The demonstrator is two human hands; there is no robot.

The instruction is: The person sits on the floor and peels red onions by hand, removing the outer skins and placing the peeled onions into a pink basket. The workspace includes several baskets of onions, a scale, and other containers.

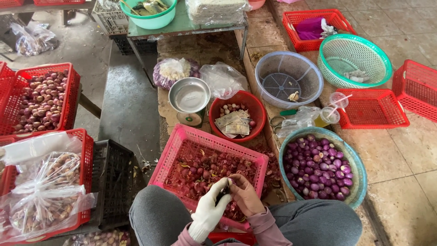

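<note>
Here, shallot [230, 181] between both hands (over pink basket [182, 139])

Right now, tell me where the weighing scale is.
In the head view, the weighing scale stands centre, behind the pink basket and left of the red bowl.

One head-worn camera looks steeply down and forward from close above the person's knees, across the floor [409, 173] beyond.

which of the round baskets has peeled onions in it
The teal round basket at the person's right, full of purple peeled onions. The lilac one and the green one farther back hold almost nothing.
</note>
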